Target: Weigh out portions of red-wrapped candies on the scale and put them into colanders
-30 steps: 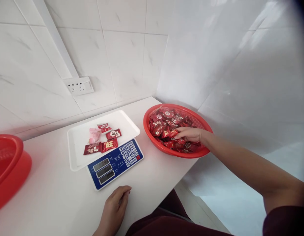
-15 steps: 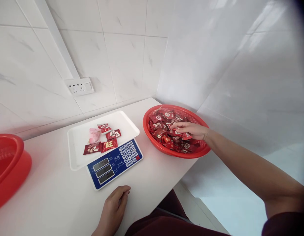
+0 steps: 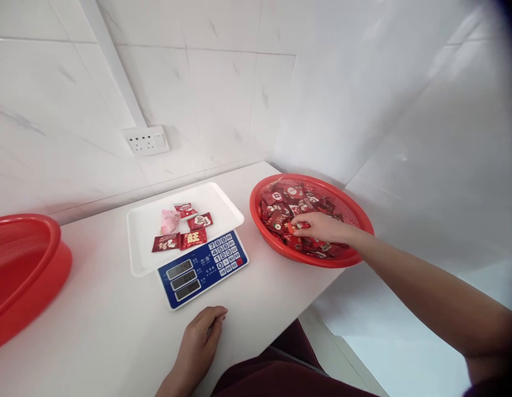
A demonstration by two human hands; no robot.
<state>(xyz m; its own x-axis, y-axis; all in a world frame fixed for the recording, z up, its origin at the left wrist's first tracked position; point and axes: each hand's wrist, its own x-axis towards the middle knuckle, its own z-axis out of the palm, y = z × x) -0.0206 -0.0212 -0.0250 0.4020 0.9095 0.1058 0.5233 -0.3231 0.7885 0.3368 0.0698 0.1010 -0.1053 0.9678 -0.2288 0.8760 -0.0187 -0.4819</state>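
Observation:
My right hand (image 3: 322, 227) reaches into a red plastic basket (image 3: 367, 220) of wrapped candies, its fingers pinched on a small red candy packet (image 3: 292, 226). Loosely curled, my left hand (image 3: 201, 339) rests on the table by the front of a digital scale (image 3: 204, 264), with nothing visible in it. On the scale's white tray (image 3: 142, 220) lie several wrapped pieces, among them a pink packet (image 3: 170, 222) and a red packet with gold lettering (image 3: 193, 238).
Another red basket (image 3: 57, 259) stands at the left edge of the white table (image 3: 115, 325). A tiled wall with a power socket (image 3: 146, 141) rises behind. The right basket sits near the table's right edge, beside a smooth pale wall.
My right hand has moved lower and nearer within the basket, and its fingers have closed on a candy packet. My left hand stays put. The view has shifted slightly left.

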